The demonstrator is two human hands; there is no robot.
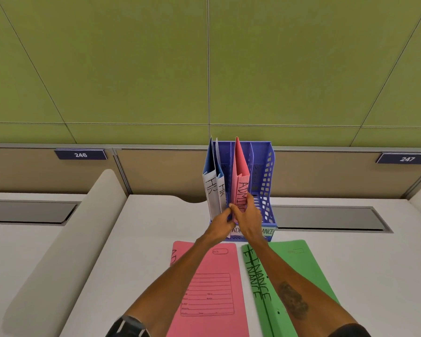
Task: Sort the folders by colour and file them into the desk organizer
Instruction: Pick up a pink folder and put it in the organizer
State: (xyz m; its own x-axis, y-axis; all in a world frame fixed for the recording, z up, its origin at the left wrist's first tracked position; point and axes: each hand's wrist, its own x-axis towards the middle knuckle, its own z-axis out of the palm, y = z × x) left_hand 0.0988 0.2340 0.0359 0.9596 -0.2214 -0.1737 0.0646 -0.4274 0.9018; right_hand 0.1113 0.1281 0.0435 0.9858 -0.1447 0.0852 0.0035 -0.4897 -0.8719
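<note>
1. Done: blue folders (210,166) marked "HR" stand in the 9 o'clock slot of the organizer (269,166).
2. Fingers of my left hand (219,227) and right hand (249,220) grasp the pink "ADMIN" folder (240,164) in the middle slot.
3. Left: a second pink folder (212,288) and green "FINANCE" folders (292,259) on the table (131,239), 6 o'clock.

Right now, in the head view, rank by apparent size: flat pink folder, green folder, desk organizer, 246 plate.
Largest: flat pink folder and green folder, alike, both nearest the camera.
Then: desk organizer.
Smallest: 246 plate.
</note>
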